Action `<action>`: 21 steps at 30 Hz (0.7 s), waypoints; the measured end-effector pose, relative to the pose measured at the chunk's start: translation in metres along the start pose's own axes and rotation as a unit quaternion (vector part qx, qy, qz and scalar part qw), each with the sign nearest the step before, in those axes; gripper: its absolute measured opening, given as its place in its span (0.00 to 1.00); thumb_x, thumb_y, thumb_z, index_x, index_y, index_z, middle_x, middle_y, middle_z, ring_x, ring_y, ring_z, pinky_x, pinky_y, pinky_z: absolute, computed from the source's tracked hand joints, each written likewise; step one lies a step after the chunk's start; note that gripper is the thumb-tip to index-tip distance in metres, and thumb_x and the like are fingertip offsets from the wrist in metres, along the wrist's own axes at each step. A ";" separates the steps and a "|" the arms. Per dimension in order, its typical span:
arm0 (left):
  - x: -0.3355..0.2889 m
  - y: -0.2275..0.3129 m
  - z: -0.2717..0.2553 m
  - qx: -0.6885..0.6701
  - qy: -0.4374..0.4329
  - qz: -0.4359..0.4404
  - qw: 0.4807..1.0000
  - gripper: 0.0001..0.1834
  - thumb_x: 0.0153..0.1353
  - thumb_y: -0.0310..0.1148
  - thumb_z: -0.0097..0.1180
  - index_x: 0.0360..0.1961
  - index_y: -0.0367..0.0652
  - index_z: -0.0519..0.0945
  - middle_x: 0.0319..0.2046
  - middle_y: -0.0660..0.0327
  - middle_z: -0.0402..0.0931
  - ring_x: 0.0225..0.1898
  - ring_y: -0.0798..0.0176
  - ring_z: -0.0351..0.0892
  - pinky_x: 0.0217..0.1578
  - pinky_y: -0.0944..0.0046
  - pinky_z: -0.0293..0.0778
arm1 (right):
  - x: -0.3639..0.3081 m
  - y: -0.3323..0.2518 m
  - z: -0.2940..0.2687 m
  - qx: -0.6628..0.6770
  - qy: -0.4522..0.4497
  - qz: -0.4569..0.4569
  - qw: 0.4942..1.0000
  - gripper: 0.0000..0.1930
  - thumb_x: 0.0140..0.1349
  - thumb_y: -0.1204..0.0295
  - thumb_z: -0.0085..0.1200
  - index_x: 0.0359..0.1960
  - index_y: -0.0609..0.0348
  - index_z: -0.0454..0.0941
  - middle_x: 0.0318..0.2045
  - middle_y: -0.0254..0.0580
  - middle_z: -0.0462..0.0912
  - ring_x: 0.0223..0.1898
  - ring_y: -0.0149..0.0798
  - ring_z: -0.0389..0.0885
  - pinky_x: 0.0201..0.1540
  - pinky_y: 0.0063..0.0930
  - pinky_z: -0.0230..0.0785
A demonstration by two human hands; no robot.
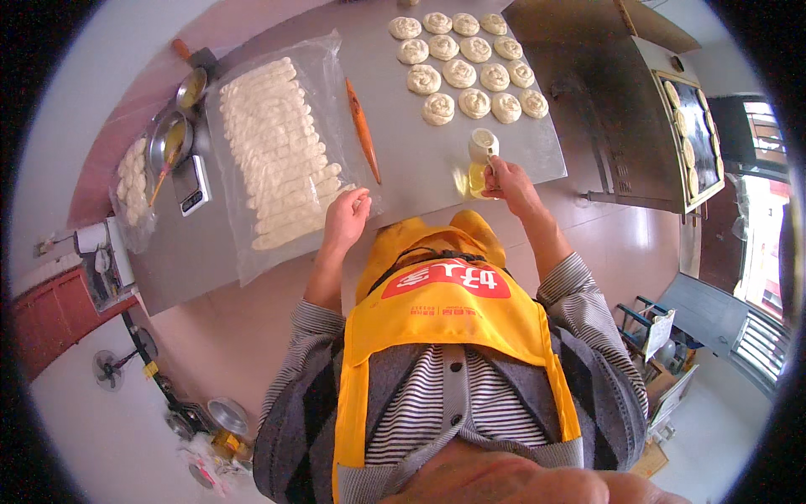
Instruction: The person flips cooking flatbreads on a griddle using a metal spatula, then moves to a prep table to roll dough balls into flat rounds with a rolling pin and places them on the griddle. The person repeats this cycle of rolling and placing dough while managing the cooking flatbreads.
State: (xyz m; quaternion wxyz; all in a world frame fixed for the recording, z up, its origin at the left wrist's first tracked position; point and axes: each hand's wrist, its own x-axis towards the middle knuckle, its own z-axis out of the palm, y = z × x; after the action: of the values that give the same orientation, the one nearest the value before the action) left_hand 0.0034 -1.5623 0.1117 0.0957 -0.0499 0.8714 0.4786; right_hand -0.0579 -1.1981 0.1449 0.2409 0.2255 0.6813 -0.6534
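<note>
My right hand (509,185) grips the handle of a pale mug (483,143) at the near right edge of the table. A shiny yellow patch (478,180) shows beside the mug; I cannot tell if it is liquid or a reflection. My left hand (346,218), fingers curled in and nothing visible in them, hovers by the near right corner of a plastic sheet (243,267). Rows of long dough strips (277,151) lie on that sheet. Between the strips and several coiled dough rounds (459,74) rests an orange-brown tapered rolling pin (363,130).
On the table's left are metal bowls (170,141) with a brush (159,181), a small scale (191,186) and more dough under plastic (134,181). To the right stands a griddle (695,139) with flat dough rounds on it. The grey table's (420,181) near edge runs before my apron.
</note>
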 end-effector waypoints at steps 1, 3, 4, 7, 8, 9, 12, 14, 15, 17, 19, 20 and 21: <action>-0.001 -0.007 -0.002 -0.027 -0.003 -0.021 0.999 0.14 0.68 0.35 0.58 0.49 0.38 0.82 0.31 0.58 0.83 0.29 0.66 0.82 0.34 0.65 0.77 | 0.004 0.000 0.000 0.002 0.004 0.010 1.000 0.26 0.72 0.48 0.45 0.31 0.61 0.77 0.26 0.36 0.75 0.25 0.33 0.75 0.34 0.32 0.80; -0.001 -0.020 -0.008 -0.027 0.013 -0.013 0.999 0.15 0.68 0.35 0.58 0.50 0.37 0.82 0.33 0.58 0.84 0.29 0.66 0.82 0.35 0.65 0.77 | 0.014 -0.004 0.003 0.004 0.014 0.028 0.999 0.25 0.72 0.49 0.45 0.32 0.61 0.76 0.26 0.36 0.74 0.25 0.33 0.75 0.35 0.33 0.80; -0.001 -0.025 -0.009 -0.028 0.022 -0.008 0.999 0.15 0.68 0.35 0.58 0.50 0.36 0.82 0.33 0.57 0.84 0.29 0.67 0.82 0.35 0.65 0.77 | 0.013 -0.011 0.009 0.005 0.033 0.030 0.999 0.25 0.72 0.49 0.46 0.33 0.62 0.76 0.26 0.35 0.74 0.25 0.32 0.75 0.36 0.32 0.81; 0.000 -0.030 -0.013 -0.033 0.020 -0.002 0.999 0.15 0.68 0.35 0.57 0.50 0.37 0.82 0.34 0.57 0.84 0.30 0.66 0.83 0.35 0.64 0.77 | 0.027 -0.014 0.014 -0.002 0.016 -0.019 1.000 0.25 0.72 0.49 0.46 0.34 0.62 0.76 0.25 0.34 0.74 0.24 0.32 0.76 0.36 0.32 0.81; 0.002 -0.030 -0.012 -0.030 0.021 0.003 0.999 0.15 0.68 0.35 0.57 0.50 0.37 0.82 0.34 0.57 0.84 0.30 0.65 0.83 0.35 0.64 0.77 | 0.033 -0.017 0.014 0.015 0.028 -0.017 0.999 0.24 0.73 0.50 0.46 0.34 0.62 0.76 0.25 0.34 0.73 0.23 0.32 0.75 0.35 0.32 0.81; 0.005 -0.030 -0.015 -0.024 0.025 0.010 0.999 0.15 0.69 0.35 0.57 0.50 0.37 0.82 0.34 0.57 0.84 0.29 0.65 0.83 0.34 0.64 0.77 | 0.036 -0.027 0.020 0.034 0.039 -0.018 0.999 0.24 0.73 0.50 0.46 0.34 0.62 0.76 0.24 0.34 0.73 0.23 0.32 0.75 0.35 0.32 0.81; 0.008 -0.028 -0.018 -0.027 0.032 0.001 0.999 0.13 0.67 0.32 0.57 0.49 0.36 0.82 0.34 0.55 0.84 0.29 0.64 0.83 0.33 0.64 0.78 | 0.051 -0.045 0.024 0.049 0.044 -0.010 0.998 0.23 0.73 0.51 0.46 0.34 0.62 0.76 0.23 0.34 0.72 0.21 0.33 0.75 0.33 0.32 0.82; 0.008 -0.026 -0.021 -0.032 0.055 -0.003 0.998 0.12 0.67 0.31 0.57 0.48 0.36 0.82 0.35 0.55 0.84 0.28 0.64 0.83 0.32 0.64 0.78 | 0.065 -0.054 0.024 0.036 0.030 -0.020 0.999 0.24 0.73 0.51 0.46 0.33 0.62 0.76 0.22 0.33 0.72 0.21 0.33 0.75 0.32 0.31 0.82; 0.005 -0.027 -0.023 -0.033 0.074 -0.003 0.997 0.12 0.67 0.32 0.57 0.48 0.37 0.82 0.34 0.55 0.84 0.28 0.64 0.83 0.32 0.64 0.78 | 0.070 -0.058 0.025 0.026 0.020 -0.031 0.999 0.24 0.73 0.50 0.46 0.32 0.61 0.75 0.22 0.33 0.72 0.21 0.33 0.75 0.32 0.30 0.82; -0.001 -0.030 -0.024 -0.020 0.108 -0.003 0.994 0.12 0.68 0.33 0.57 0.47 0.37 0.82 0.34 0.55 0.83 0.28 0.64 0.83 0.32 0.64 0.78 | 0.081 -0.069 0.024 0.026 0.017 -0.030 0.999 0.24 0.73 0.50 0.45 0.30 0.60 0.75 0.21 0.33 0.72 0.20 0.33 0.75 0.32 0.30 0.82; -0.010 -0.039 -0.027 0.017 0.139 -0.003 0.990 0.12 0.68 0.33 0.57 0.47 0.37 0.82 0.33 0.55 0.83 0.27 0.64 0.83 0.31 0.64 0.77 | 0.085 -0.096 0.036 0.053 0.029 -0.009 0.998 0.25 0.73 0.50 0.45 0.28 0.59 0.75 0.22 0.34 0.72 0.20 0.33 0.75 0.33 0.30 0.82; -0.014 -0.047 -0.026 -0.005 0.147 -0.027 0.989 0.12 0.68 0.33 0.57 0.47 0.37 0.82 0.32 0.55 0.82 0.27 0.64 0.83 0.31 0.64 0.77 | 0.090 -0.108 0.037 0.057 0.017 -0.016 0.998 0.20 0.74 0.55 0.45 0.32 0.60 0.73 0.23 0.33 0.72 0.24 0.31 0.74 0.38 0.32 0.84; -0.019 -0.061 -0.023 -0.026 0.156 -0.051 0.986 0.12 0.69 0.34 0.56 0.47 0.37 0.82 0.31 0.55 0.82 0.27 0.65 0.82 0.31 0.64 0.77 | 0.103 -0.116 0.036 0.053 0.004 -0.028 0.998 0.20 0.73 0.55 0.46 0.33 0.60 0.73 0.23 0.34 0.72 0.25 0.32 0.74 0.38 0.33 0.83</action>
State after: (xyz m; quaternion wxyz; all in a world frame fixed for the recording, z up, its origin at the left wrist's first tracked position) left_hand 0.0303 -1.6142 0.0772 -0.0182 -0.1709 0.8589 0.4824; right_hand -0.2095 -1.2399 0.1708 0.2069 0.2214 0.6528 -0.6943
